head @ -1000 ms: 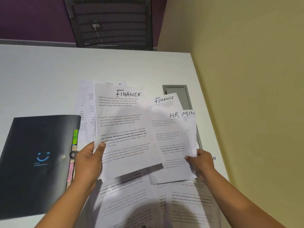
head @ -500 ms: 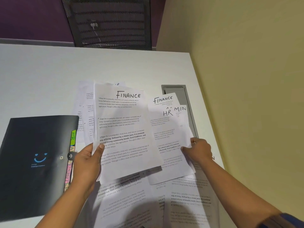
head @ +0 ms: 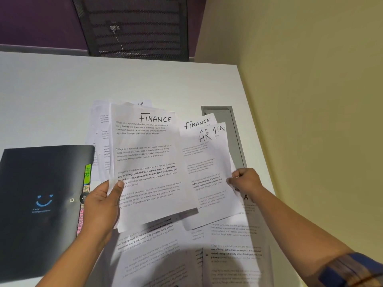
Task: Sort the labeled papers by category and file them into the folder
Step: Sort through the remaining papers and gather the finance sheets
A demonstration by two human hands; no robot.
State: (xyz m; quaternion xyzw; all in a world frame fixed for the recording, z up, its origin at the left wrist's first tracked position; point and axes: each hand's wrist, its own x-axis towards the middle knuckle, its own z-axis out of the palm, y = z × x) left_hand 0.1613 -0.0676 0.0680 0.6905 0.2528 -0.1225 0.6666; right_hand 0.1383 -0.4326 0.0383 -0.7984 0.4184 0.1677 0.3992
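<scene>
The left hand [head: 101, 206] grips a printed sheet headed FINANCE [head: 149, 162] by its lower left edge. The thumb lies flat on the front of the page and the fingers are curled behind it. The sheet is held up above the white table [head: 62, 90], tilted a little to the right.

More sheets [head: 99, 133] fan out behind its left side. They may be in the same grip, but the front page covers where they end.

The right hand [head: 246, 180] pinches the right edge of a sheet headed HR [head: 207, 172], with the fingers curled round the paper. The left part of this sheet is tucked under the big FINANCE sheet.

Behind the top of it shows a second sheet marked FINANCE [head: 199, 123]. Beside that is the corner of another sheet [head: 219, 129], whose heading is mostly covered (only the last letters can be read).

The black folder [head: 41, 204] lies shut on the table to the left, just beside the left wrist. It has a blue smiley on the cover. A green tab marked HR [head: 88, 172] and a pink tab [head: 80, 222] stick out of its right edge.

Other printed papers [head: 157, 255] lie loose on the table under both forearms, some of them upside down. A grey hatch [head: 230, 125] is set into the table behind the HR sheet. A mesh chair [head: 132, 27] stands past the far edge, and a yellow wall [head: 310, 79] runs along the right.
</scene>
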